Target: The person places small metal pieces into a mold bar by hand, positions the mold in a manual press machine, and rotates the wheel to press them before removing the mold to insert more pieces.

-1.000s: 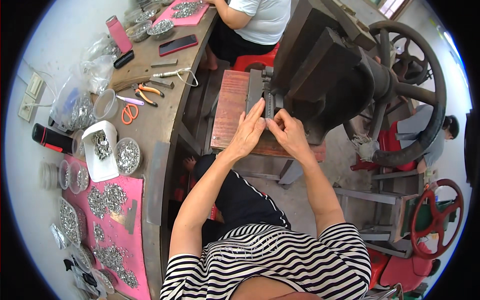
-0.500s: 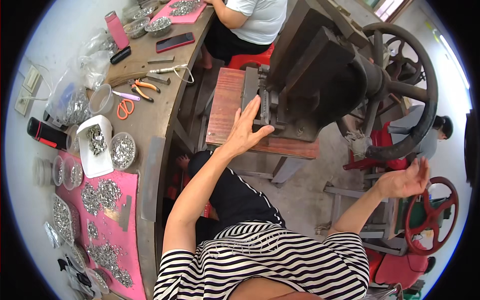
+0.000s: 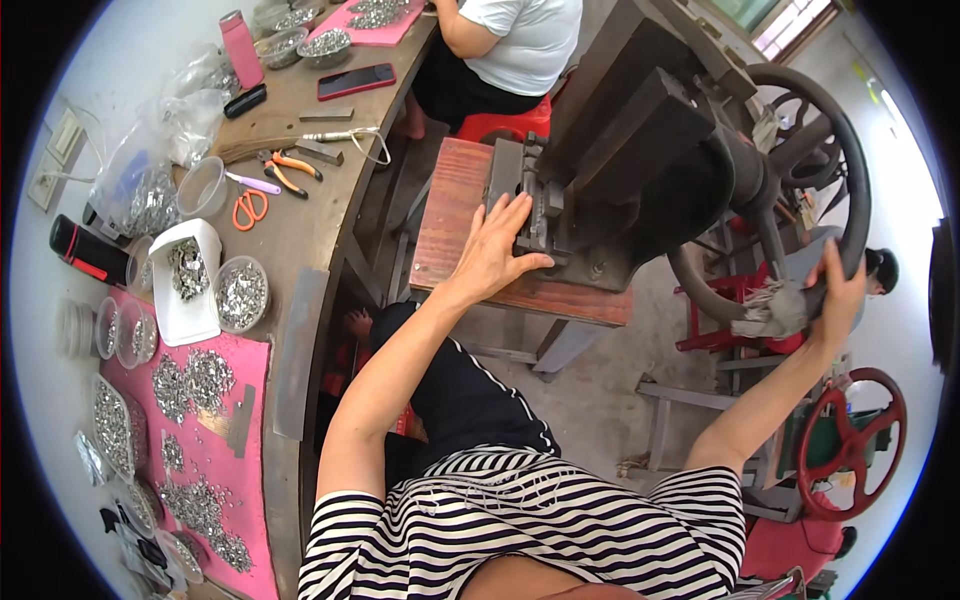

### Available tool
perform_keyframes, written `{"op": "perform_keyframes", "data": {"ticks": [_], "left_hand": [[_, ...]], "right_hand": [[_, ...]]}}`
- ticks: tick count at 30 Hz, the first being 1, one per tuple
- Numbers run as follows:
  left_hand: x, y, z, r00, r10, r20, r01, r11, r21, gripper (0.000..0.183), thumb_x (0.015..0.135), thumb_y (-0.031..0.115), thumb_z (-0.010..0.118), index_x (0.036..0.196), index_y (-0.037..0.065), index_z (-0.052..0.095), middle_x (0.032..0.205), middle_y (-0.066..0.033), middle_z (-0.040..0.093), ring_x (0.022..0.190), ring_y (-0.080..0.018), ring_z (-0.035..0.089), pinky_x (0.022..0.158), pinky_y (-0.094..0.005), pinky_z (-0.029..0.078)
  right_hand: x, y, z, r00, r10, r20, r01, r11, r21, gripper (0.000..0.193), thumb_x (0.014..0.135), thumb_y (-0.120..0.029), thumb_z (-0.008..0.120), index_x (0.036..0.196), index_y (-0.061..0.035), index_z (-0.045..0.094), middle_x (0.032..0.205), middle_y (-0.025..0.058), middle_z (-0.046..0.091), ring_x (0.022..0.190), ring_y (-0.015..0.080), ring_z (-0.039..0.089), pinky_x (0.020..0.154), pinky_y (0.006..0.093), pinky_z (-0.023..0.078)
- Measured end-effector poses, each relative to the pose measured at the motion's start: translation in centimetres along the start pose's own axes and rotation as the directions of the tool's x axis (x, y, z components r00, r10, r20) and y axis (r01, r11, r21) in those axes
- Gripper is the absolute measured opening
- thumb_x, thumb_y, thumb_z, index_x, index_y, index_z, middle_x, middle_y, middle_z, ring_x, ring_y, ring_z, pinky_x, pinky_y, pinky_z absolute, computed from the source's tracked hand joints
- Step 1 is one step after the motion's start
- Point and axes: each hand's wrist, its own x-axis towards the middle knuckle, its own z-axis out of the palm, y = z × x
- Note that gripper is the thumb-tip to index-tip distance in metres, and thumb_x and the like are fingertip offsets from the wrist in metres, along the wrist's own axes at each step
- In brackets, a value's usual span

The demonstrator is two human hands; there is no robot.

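Observation:
My left hand (image 3: pixel 492 250) rests with its fingers stretched out on the metal die block (image 3: pixel 541 215) at the foot of a dark hand-operated press (image 3: pixel 635 150). The thumb points right along the block's near edge. At the right, my right hand (image 3: pixel 838 292) has its fingers round the rim of the press's big dark handwheel (image 3: pixel 853 170), beside a bundle of rag (image 3: pixel 772 310) tied to the wheel. Whether a small piece lies in the die under my left fingers cannot be made out.
The press stands on a reddish wooden stand (image 3: pixel 455 190). On the left bench, a pink mat (image 3: pixel 250 400) bears small silvery metal parts, near a white tray (image 3: pixel 190 325), pliers (image 3: pixel 290 172) and scissors (image 3: pixel 250 210). A person (image 3: pixel 520 50) sits beyond; a red handwheel (image 3: pixel 850 450) stands lower right.
My right hand has moved up and taken hold of the handwheel's rim. The wheel has turned a little. My left hand has stayed at the die block.

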Motion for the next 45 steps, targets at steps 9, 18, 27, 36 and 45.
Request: {"op": "perform_keyframes", "data": {"ticks": [9,18,27,36,45], "left_hand": [[1.8,-0.1,0.8,0.999,0.031,0.018,-0.032,0.997,0.065,0.098,0.080,0.048,0.081,0.152,-0.004,0.039,0.159,-0.0199,0.041,0.152,-0.0409,0.028,0.123,-0.0593,0.014],[2.3,-0.2,0.8,1.000,0.027,0.003,-0.027,0.998,0.057,0.099,0.080,0.049,0.080,0.153,-0.003,0.039,0.159,-0.0197,0.042,0.151,-0.0404,0.029,0.124,-0.0586,0.013],[2.5,0.3,0.4,0.999,-0.044,0.008,0.044,0.998,-0.039,0.085,0.092,0.053,0.066,0.150,-0.004,0.043,0.154,-0.0210,0.047,0.150,-0.0389,0.033,0.124,-0.0579,0.011],[2.5,0.9,1.5,0.995,-0.079,-0.067,0.077,0.997,-0.021,0.059,0.101,0.034,0.050,0.146,-0.005,0.046,0.151,-0.0238,0.049,0.145,-0.0424,0.039,0.121,-0.0650,0.011],[2.3,0.9,1.4,0.996,-0.075,-0.056,0.076,0.997,0.004,0.064,0.101,0.038,0.051,0.148,-0.005,0.043,0.152,-0.0241,0.048,0.146,-0.0427,0.037,0.121,-0.0651,0.011]], "right_hand": [[10.5,-1.8,-2.4,0.964,0.073,0.256,-0.054,0.995,-0.082,0.034,0.097,-0.037,0.069,0.089,-0.0065,0.058,0.074,0.0003,0.055,0.053,0.0076,0.050,0.050,0.0226,0.039],[13.0,-1.0,-2.9,0.946,0.063,0.319,-0.045,0.997,-0.061,0.035,0.097,-0.037,0.071,0.094,-0.0045,0.060,0.074,0.0006,0.058,0.051,0.0069,0.052,0.048,0.0214,0.040],[12.2,-1.4,-2.4,0.956,0.049,0.289,-0.044,0.999,-0.023,0.034,0.098,-0.036,0.069,0.095,-0.0038,0.060,0.076,0.0011,0.058,0.052,0.0074,0.052,0.049,0.0220,0.040],[12.1,-1.3,-2.5,0.950,0.030,0.312,-0.021,0.999,-0.034,0.035,0.099,-0.037,0.068,0.092,-0.0034,0.060,0.069,0.0007,0.056,0.051,0.0070,0.051,0.049,0.0215,0.040],[11.8,-1.5,-2.2,0.962,0.013,0.272,-0.005,1.000,-0.029,0.037,0.099,-0.039,0.068,0.091,-0.0035,0.060,0.066,0.0001,0.054,0.049,0.0067,0.049,0.047,0.0209,0.038]]}}
